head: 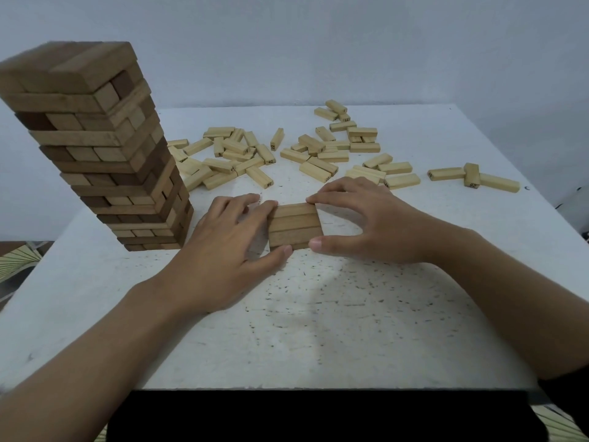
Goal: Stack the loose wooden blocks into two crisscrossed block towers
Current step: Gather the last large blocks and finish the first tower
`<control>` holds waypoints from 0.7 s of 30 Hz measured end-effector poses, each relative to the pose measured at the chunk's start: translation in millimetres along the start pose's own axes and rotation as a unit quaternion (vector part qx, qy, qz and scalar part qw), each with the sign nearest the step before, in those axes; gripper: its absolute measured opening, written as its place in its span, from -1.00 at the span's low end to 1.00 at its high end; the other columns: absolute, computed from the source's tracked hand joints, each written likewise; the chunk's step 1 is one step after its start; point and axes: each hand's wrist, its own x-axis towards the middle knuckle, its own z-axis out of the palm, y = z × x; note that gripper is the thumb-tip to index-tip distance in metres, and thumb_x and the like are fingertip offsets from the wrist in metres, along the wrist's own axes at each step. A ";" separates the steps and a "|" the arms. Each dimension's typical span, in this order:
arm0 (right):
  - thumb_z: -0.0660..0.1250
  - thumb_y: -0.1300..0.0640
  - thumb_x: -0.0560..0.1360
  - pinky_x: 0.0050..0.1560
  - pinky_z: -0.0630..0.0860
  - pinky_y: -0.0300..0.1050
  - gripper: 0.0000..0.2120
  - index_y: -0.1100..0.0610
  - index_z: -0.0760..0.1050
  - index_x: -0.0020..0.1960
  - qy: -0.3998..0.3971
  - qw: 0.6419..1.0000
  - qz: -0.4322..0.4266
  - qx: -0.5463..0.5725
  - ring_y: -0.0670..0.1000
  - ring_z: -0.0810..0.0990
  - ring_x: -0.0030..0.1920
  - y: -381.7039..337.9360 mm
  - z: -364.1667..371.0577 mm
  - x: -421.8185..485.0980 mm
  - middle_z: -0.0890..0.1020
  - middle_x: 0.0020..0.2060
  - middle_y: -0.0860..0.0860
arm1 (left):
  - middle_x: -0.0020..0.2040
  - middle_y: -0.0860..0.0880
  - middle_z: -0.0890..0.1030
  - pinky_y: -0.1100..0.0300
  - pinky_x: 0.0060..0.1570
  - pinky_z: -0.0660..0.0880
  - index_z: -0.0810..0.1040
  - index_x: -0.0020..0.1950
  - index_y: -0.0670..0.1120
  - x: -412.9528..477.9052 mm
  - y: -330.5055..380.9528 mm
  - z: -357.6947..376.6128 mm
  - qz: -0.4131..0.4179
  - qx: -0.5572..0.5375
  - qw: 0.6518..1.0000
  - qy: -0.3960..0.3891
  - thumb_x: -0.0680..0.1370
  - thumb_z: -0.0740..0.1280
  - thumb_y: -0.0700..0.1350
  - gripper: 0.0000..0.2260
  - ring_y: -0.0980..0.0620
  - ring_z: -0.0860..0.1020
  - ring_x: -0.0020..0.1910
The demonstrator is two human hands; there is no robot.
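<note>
A tall crisscrossed tower of brown wooden blocks stands at the table's left. In the middle of the table lies a flat row of three brown blocks side by side. My left hand presses its fingers and thumb against the row's left side. My right hand frames the right side, fingers at the far corner and thumb at the near edge. Several pale loose blocks lie scattered behind the hands, and more pale blocks spread toward the back right.
The white speckled table has its near edge at the bottom of the view. A few pale blocks lie apart at the far right. A plain wall stands behind the table.
</note>
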 end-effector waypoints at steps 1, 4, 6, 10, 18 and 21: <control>0.30 -0.42 0.43 0.37 0.10 -0.10 -0.31 -0.21 0.33 0.49 0.000 1.000 -0.002 -0.004 -0.21 0.21 0.38 0.7 0.1 0.5 0.36 0.35 -0.26 | 0.55 0.11 0.22 0.14 0.33 0.19 0.20 0.59 0.12 0.7 -0.4 -0.3 0.001 0.000 1.000 -0.001 0.47 -0.01 0.44 -0.25 0.14 0.08 0.47; 0.37 -0.35 0.45 0.38 0.13 -0.07 -0.34 -0.20 0.33 0.48 0.006 1.000 -0.007 -0.012 -0.17 0.23 0.38 1.7 1.2 1.8 0.37 0.36 -0.22 | 0.53 0.13 0.22 0.12 0.33 0.20 0.20 0.58 0.13 2.3 -2.0 -0.2 0.000 -0.003 1.000 -0.010 0.46 0.00 0.45 -0.26 0.15 0.07 0.47; 0.40 -0.30 0.45 0.36 0.13 -0.07 -0.38 -0.19 0.35 0.46 0.006 1.000 -0.010 -0.008 -0.16 0.24 0.37 1.1 0.9 2.3 0.38 0.35 -0.21 | 0.52 0.14 0.22 0.13 0.30 0.21 0.21 0.56 0.15 2.7 -2.7 -0.8 -0.002 -0.008 1.000 -0.018 0.45 0.02 0.46 -0.26 0.17 0.07 0.46; 0.46 -0.28 0.42 0.35 0.15 -0.05 -0.45 -0.23 0.39 0.35 -0.004 1.000 -0.018 0.002 -0.13 0.26 0.32 3.0 0.5 2.4 0.38 0.28 -0.21 | 0.44 0.18 0.27 0.11 0.26 0.25 0.31 0.46 0.17 3.9 -5.3 -4.0 0.012 -0.028 0.999 -0.034 0.42 0.08 0.46 -0.32 0.21 0.11 0.38; 0.47 -0.35 0.35 0.46 0.15 0.04 -0.37 -0.17 0.44 0.34 -0.003 1.000 -0.023 0.006 -0.12 0.24 0.38 4.6 1.0 3.0 0.38 0.30 -0.29 | 0.41 0.22 0.27 0.14 0.24 0.23 0.32 0.46 0.17 7.0 -11.3 -5.0 0.038 -0.033 0.998 -0.048 0.43 0.12 0.46 -0.33 0.23 0.13 0.36; 0.47 -0.35 0.37 0.46 0.14 0.09 -0.41 -0.18 0.46 0.32 -0.004 1.000 -0.023 0.004 -0.11 0.25 0.36 5.6 2.6 4.6 0.37 0.27 -0.28 | 0.39 0.25 0.29 0.14 0.25 0.26 0.34 0.45 0.18 6.9 -11.9 -6.5 0.034 -0.056 0.997 -0.046 0.41 0.16 0.47 -0.31 0.23 0.16 0.37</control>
